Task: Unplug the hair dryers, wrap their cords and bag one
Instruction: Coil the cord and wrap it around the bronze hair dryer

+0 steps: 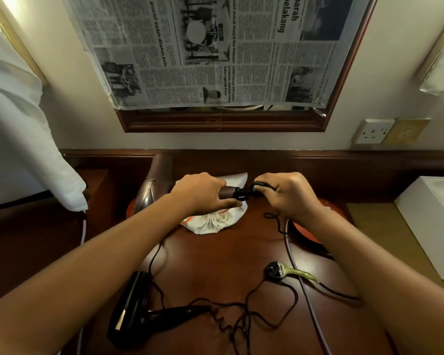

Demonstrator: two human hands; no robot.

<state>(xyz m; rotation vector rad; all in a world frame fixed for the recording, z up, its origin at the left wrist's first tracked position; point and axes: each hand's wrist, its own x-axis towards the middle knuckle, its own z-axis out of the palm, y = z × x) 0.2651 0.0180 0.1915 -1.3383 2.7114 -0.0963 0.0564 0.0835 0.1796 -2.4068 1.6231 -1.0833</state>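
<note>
The brown hair dryer [151,185] is held above the far middle of the wooden bench [215,257], its body angled up to the left and its handle pointing right. The left hand [203,193] grips that handle, fingers curled round it. Just beside it, the right hand [290,194] pinches a loop of the thin black cord [256,187] where it leaves the handle's black end; the two hands are close together but not touching. More of this cord trails down from the right hand onto the bench.

Under the hands lies a white drawstring bag [213,222], its gathered mouth facing the person, with an orange string showing at the left.

Nearer the person, a black hair dryer [136,313] lies on its side on the bench, handle pointing right, its cord in a loose tangle [241,319]. A black plug [274,270] rests on the bench to the right, next to a grey cable [300,278].

On the wall behind, a newspaper [215,47] covers a wood-framed mirror, and a white wall socket [373,131] sits to the right. A white box [431,221] stands at the right edge.
</note>
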